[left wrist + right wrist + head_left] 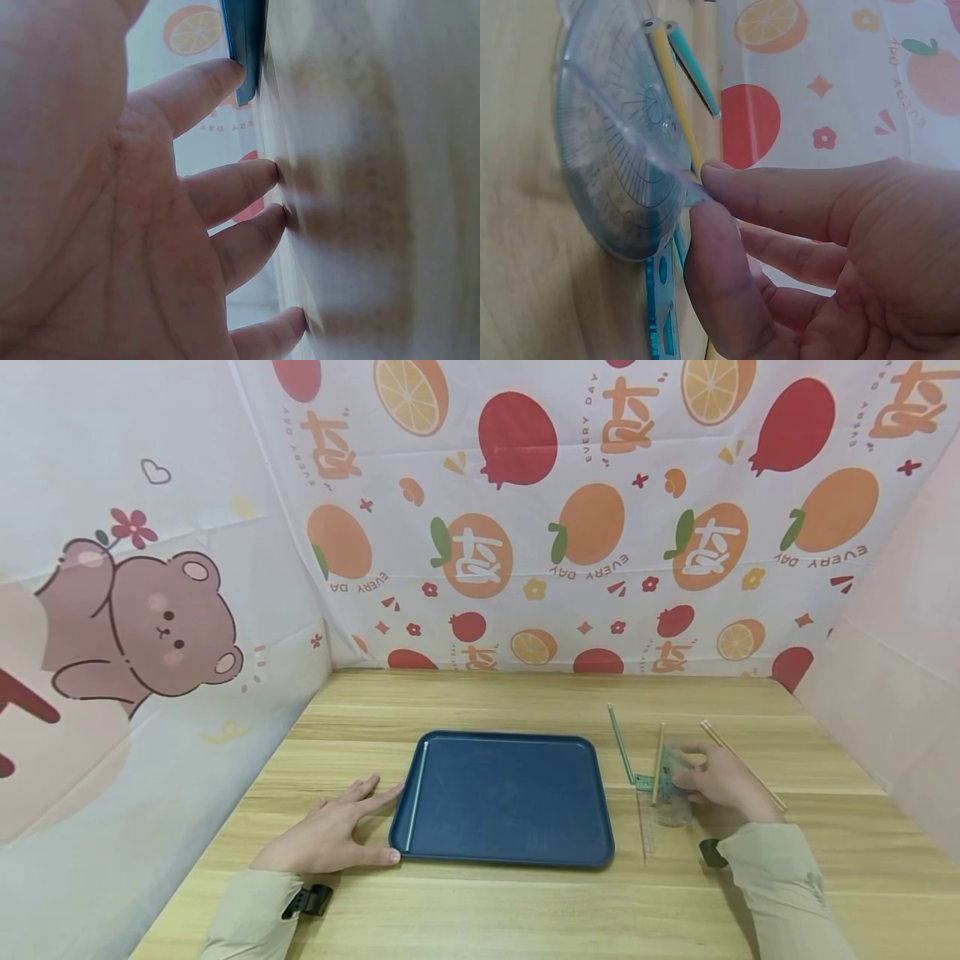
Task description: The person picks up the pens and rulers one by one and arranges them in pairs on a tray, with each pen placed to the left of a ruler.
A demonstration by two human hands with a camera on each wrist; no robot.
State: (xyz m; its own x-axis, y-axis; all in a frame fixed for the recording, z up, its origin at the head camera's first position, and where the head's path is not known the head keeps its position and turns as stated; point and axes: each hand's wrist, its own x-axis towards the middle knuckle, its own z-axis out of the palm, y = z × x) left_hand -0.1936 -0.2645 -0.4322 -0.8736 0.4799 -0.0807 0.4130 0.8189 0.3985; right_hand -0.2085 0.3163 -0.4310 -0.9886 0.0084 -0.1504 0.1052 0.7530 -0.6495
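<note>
My right hand (723, 783) pinches a see-through set square (677, 766) between thumb and index finger. In the right wrist view its thin edge slants across a clear protractor (619, 142) on the table. A yellow pencil (658, 764) and a green pencil (620, 742) lie just left of that hand, by a clear ruler (646, 831) and a teal strip with cut-outs (662, 304). At the blue tray (510, 802), my left hand (330, 833) spreads its fingers, thumb and index finger at the rim. A pale green pencil (417, 797) lies inside the tray's left edge.
Two wooden pencils (738, 760) lie partly behind my right hand. A printed cloth (540, 552) with fruit hangs at the table's far edge, and a cloth with a bear (172, 627) covers the left side. Dark straps (307, 902) circle both wrists.
</note>
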